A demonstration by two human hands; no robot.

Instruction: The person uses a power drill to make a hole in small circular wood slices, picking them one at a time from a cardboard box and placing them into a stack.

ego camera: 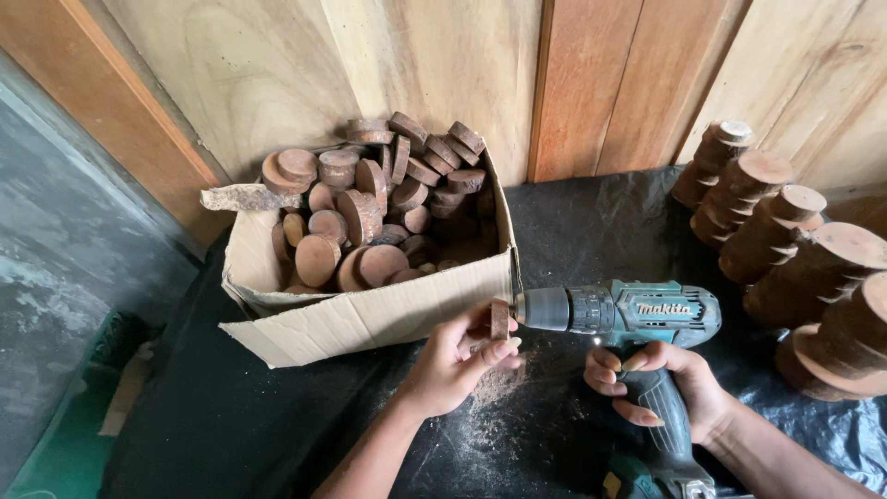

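Left hand (pixel 457 356): lower centre of frame, fingers closed around a small round wooden disc (pixel 500 320), held on edge against the drill's tip.
Right hand (pixel 661 383): lower right, wrapped around the grip of a teal cordless drill (pixel 619 312), which lies level and points left at the disc.
Sawdust (pixel 494 388): pale scatter on the black sheeting (pixel 277 425) just below the disc.
Cardboard box (pixel 370 319): centre left, open, heaped with similar brown wooden discs (pixel 370 212).
Stacked discs (pixel 785 249): several leaning columns along the right edge.
Plank wall (pixel 443 65): across the top of frame, behind box and stacks.
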